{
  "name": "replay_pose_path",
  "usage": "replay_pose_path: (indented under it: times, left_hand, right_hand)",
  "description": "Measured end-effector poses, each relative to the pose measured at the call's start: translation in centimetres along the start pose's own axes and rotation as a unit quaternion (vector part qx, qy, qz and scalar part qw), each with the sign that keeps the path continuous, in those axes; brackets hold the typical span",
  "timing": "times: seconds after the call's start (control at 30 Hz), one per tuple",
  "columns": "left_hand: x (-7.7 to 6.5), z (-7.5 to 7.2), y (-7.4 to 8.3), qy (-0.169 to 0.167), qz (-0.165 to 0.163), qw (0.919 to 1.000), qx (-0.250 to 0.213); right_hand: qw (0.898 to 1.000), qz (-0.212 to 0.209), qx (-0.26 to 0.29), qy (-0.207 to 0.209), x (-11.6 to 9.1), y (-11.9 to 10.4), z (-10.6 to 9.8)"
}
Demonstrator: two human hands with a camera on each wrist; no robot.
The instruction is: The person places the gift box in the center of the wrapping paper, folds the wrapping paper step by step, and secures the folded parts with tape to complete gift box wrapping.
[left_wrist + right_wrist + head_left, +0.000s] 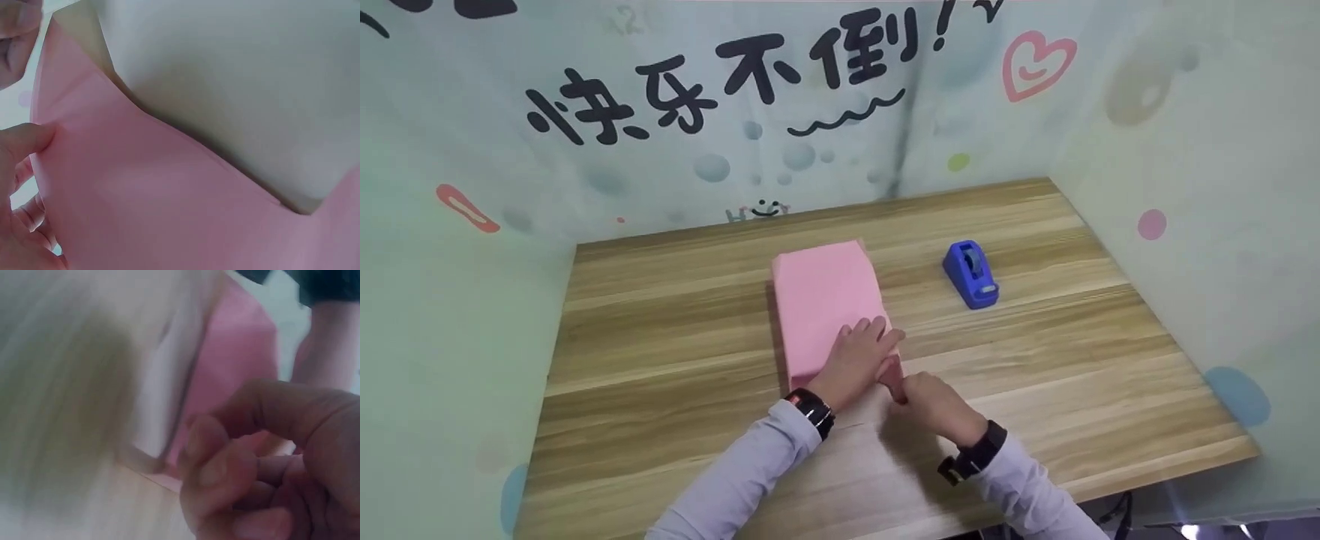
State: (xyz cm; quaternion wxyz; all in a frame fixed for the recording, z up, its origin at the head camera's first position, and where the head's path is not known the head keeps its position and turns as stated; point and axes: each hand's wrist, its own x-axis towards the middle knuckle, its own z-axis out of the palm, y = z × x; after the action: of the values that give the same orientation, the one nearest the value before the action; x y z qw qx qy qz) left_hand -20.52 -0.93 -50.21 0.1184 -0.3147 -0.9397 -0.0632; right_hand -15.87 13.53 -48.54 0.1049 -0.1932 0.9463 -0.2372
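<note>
A flat, box-shaped pink paper package (825, 300) lies on the table in the head view. My left hand (855, 364) rests on its near right part, fingers spread over the top. In the left wrist view the thumb (36, 138) lies against the pink paper (146, 185), with other fingers along the paper's edge. At the near right corner, my right hand (941, 409) pinches a darker pink paper flap (893, 377) that sticks out. The right wrist view shows its thumb and fingers (216, 472) curled together at the paper's edge; a pale strip (163, 388) borders the pink paper.
A blue tape dispenser (971, 276) stands to the right of the package on the wood-grain table (660, 337). A printed backdrop (825, 157) rises behind the table and along both sides. Dark cables (1123, 514) hang below the near right edge.
</note>
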Motion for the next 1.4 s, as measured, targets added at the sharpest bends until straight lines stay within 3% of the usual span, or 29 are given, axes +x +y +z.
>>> replay_pose_path:
  times: [0.1, 0.2, 0.3, 0.4, 0.47, 0.53, 0.6, 0.67, 0.7, 0.77, 0.97, 1.1, 1.4]
  left_hand:
    - [-0.1, -0.2, -0.3, -0.006, -0.005, 0.9998, -0.016]
    - [-0.5, -0.7, -0.7, -0.021, -0.015, 0.997, -0.072]
    - [-1.2, -1.6, -1.4, -0.027, -0.023, 0.9837, -0.176]
    - [-2.5, -2.8, -2.4, 0.0, -0.048, 0.967, -0.25]
    - [-3.8, -3.6, -3.0, 0.031, -0.098, 0.9615, -0.255]
    - [-5.3, -4.3, -3.4, 0.053, -0.182, 0.951, -0.244]
    - [-7.0, -4.7, -3.7, 0.052, -0.272, 0.9286, -0.247]
    - [-8.5, -4.8, -3.8, 0.032, -0.337, 0.9039, -0.262]
    - [-9.1, -4.8, -3.9, 0.02, -0.356, 0.8934, -0.273]
    - [-10.0, -4.5, -4.0, 0.006, -0.37, 0.8835, -0.288]
    - [-11.0, -3.4, -3.9, 0.042, -0.35, 0.8921, -0.282]
    - [-11.0, -3.5, -3.8, 0.038, -0.363, 0.8881, -0.28]
    - [-10.6, -3.6, -3.9, 0.036, -0.377, 0.8895, -0.256]
  right_hand:
    - [0.997, -0.031, 0.015, 0.065, 0.8, -0.1, -1.1]
    - [0.988, -0.086, 0.012, 0.128, 1.8, 0.1, -1.9]
    - [0.979, -0.137, -0.016, 0.152, 2.9, 0.3, -2.0]
    - [0.977, -0.166, -0.037, 0.131, 3.8, 0.4, -1.5]
    - [0.979, -0.169, -0.042, 0.102, 4.4, 0.5, -1.1]
    - [0.984, -0.16, -0.027, 0.067, 4.8, 0.6, -0.7]
    - [0.989, -0.144, -0.008, 0.04, 5.0, 0.7, -0.3]
    - [0.991, -0.129, 0.005, 0.029, 5.2, 0.8, -0.1]
    - [0.992, -0.122, 0.011, 0.026, 5.2, 0.8, 0.0]
    - [0.993, -0.112, 0.014, 0.025, 5.0, 0.7, 0.1]
    - [0.99, -0.115, -0.03, 0.072, 4.4, 0.1, 0.7]
    - [0.972, -0.16, -0.115, 0.132, 4.9, -0.5, 1.2]
    - [0.943, -0.241, -0.211, 0.087, 6.9, -2.8, 3.2]
